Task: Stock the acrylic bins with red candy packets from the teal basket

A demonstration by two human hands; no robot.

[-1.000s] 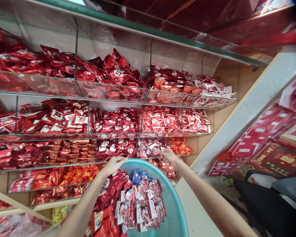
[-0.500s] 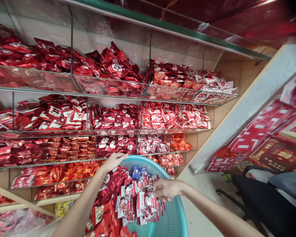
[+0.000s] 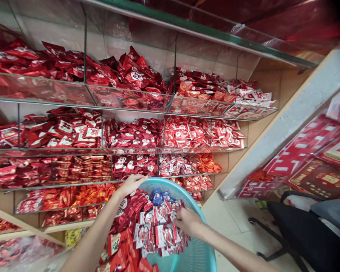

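A turquoise plastic basket point(image 3: 205, 226) holds small wrapped packets in several groups. My left hand point(image 3: 132, 185) is closed over the basket's upper left rim. Inside, my right hand point(image 3: 188, 223) is curled at the edge of the red-and-white packets point(image 3: 166, 234) printed with cartoon figures, its fingertips closed on one of them. Dark red packets point(image 3: 127, 209) are heaped on the basket's left side, partly behind my left forearm. Bright red packets point(image 3: 120, 247) lie nearer to me, and a few blue packets point(image 3: 158, 197) sit towards the far rim.
Glass-fronted shelves point(image 3: 130, 107) ahead are divided into bins full of red and orange packets. To the right stand a black office chair point(image 3: 297, 230) and red boxes point(image 3: 314, 177). A clear plastic bag point(image 3: 25, 251) of packets is at lower left.
My right hand has shifted slightly down and its forearm has swung lower. The packet raised under its fingers now lies flatter among the others. My left hand stays on the rim.
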